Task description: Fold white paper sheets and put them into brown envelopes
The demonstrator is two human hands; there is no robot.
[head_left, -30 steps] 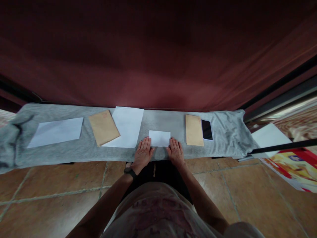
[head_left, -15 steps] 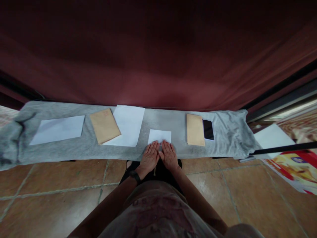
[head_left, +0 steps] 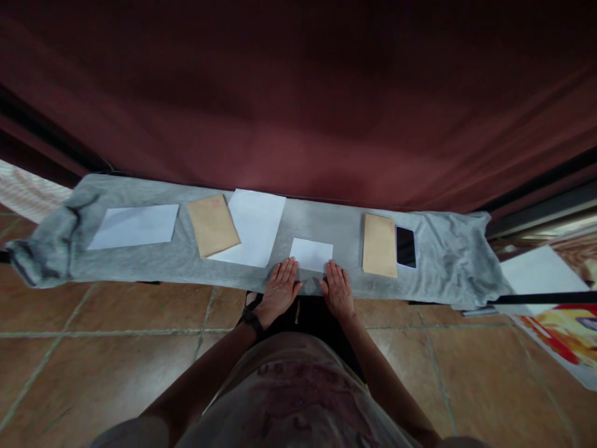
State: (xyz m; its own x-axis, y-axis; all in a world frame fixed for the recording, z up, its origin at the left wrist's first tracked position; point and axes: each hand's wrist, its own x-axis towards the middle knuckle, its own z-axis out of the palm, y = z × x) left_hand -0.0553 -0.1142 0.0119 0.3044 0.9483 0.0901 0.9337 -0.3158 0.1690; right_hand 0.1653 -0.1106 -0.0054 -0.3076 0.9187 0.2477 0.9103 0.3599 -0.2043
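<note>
A small white piece of paper (head_left: 311,254), looking folded, lies flat on the grey cloth (head_left: 326,219) in front of me. My left hand (head_left: 281,285) rests flat at its lower left corner, fingers stretched out, a dark band on the wrist. At the lower right corner lies my right hand (head_left: 338,289), also flat with its fingers extended. Neither hand grips anything. Left of the small paper is a large white sheet (head_left: 258,225), partly covered by a tan envelope (head_left: 213,225). Right of my right hand are more tan envelopes (head_left: 379,246), seemingly stacked.
A phone (head_left: 405,247) lies beside the right-hand envelopes. Another white sheet (head_left: 135,226) is at the far left of the cloth. A dark red curtain (head_left: 298,137) hangs behind the narrow surface. Beyond its right end are white paper (head_left: 543,270) and a colourful printed package (head_left: 566,336).
My hands have moved apart, from together at the small paper's lower middle out to its lower corners. More of the paper shows. The whole view has shifted and tilted slightly.
</note>
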